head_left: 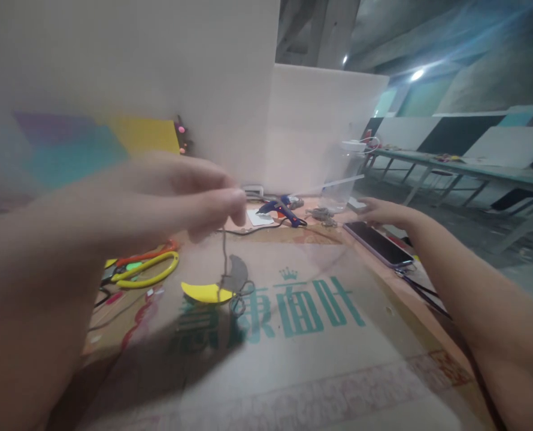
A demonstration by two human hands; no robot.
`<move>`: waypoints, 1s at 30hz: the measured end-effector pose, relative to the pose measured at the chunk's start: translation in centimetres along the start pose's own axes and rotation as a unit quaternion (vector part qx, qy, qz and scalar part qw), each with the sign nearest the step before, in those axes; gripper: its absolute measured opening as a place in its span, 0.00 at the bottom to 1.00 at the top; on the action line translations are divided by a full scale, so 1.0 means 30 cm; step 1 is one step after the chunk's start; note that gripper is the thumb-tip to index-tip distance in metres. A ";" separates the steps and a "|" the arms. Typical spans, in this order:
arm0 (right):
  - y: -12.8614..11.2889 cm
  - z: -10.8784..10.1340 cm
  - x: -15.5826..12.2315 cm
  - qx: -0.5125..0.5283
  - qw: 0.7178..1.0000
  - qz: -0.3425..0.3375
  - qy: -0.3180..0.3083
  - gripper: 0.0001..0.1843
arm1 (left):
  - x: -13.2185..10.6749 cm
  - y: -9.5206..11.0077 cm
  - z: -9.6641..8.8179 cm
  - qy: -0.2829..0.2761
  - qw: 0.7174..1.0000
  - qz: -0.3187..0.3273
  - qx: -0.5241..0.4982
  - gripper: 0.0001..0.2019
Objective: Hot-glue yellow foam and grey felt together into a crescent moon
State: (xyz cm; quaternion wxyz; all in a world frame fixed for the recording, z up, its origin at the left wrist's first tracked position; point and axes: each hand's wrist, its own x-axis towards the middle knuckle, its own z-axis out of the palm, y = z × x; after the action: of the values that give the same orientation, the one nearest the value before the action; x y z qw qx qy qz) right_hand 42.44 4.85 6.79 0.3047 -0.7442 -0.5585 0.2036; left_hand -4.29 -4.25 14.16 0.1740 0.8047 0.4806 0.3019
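My left hand [190, 194] is raised close to the camera and blurred, its fingers pinched on a thin string [224, 251]. A yellow and grey crescent piece [217, 286] hangs from the string just above the cardboard sheet [302, 353]. My right hand [376, 211] reaches far across the table beside a phone [378, 243] and near a clear plastic container [338, 179]. Its fingers look stretched out and hold nothing that I can see.
Yellow-handled scissors [147, 270] and an orange tool lie at the left. A blue glue gun [282, 211] with its cable lies at the back. White boards stand behind the table. Coloured foam sheets [91, 146] lean at the left. Long tables stand at the far right.
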 end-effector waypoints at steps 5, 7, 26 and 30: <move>-0.194 -0.015 -0.111 -0.153 0.978 -0.117 -0.075 0.28 | 0.027 0.055 0.059 -0.074 0.995 0.063 -0.031 0.21; -0.288 0.010 -0.206 -0.160 0.962 -0.193 -0.111 0.13 | 0.037 0.059 0.074 -0.056 0.995 0.070 -0.042 0.20; -0.422 0.177 -0.452 0.290 0.893 -0.333 -0.088 0.17 | 0.104 0.022 0.217 -0.258 0.958 0.104 -0.074 0.15; -0.382 0.100 -0.330 0.320 0.868 -0.358 0.126 0.15 | 0.118 0.000 0.234 -0.295 0.951 0.073 -0.058 0.18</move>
State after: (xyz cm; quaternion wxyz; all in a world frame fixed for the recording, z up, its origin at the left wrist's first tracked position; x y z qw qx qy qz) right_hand 29.51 -1.73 12.02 0.6459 -0.3741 -0.6478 0.1521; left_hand 1.56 -1.07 9.98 0.3319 0.8792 0.3297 0.0905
